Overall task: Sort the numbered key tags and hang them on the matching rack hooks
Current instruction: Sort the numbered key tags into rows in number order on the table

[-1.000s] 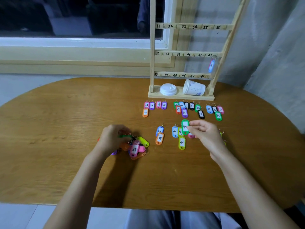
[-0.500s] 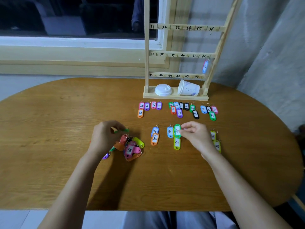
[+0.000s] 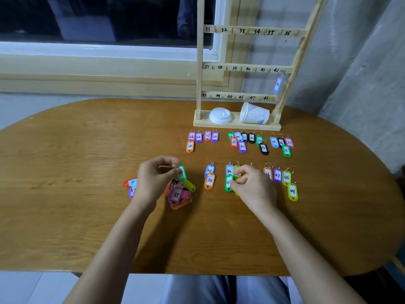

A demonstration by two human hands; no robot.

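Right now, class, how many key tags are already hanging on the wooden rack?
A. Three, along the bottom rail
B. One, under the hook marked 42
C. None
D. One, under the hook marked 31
B: a single tag hangs from the rack at the right end of the middle rail, just below the number 42, and no other hook in view carries a tag.

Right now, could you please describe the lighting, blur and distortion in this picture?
Head view: wide-angle bending bows the oval brown wooden table's far edge; head view: a pale sheen lies across its left side; head view: the right hand is slightly motion-blurred; head view: the light wooden rack shows legible numbers.
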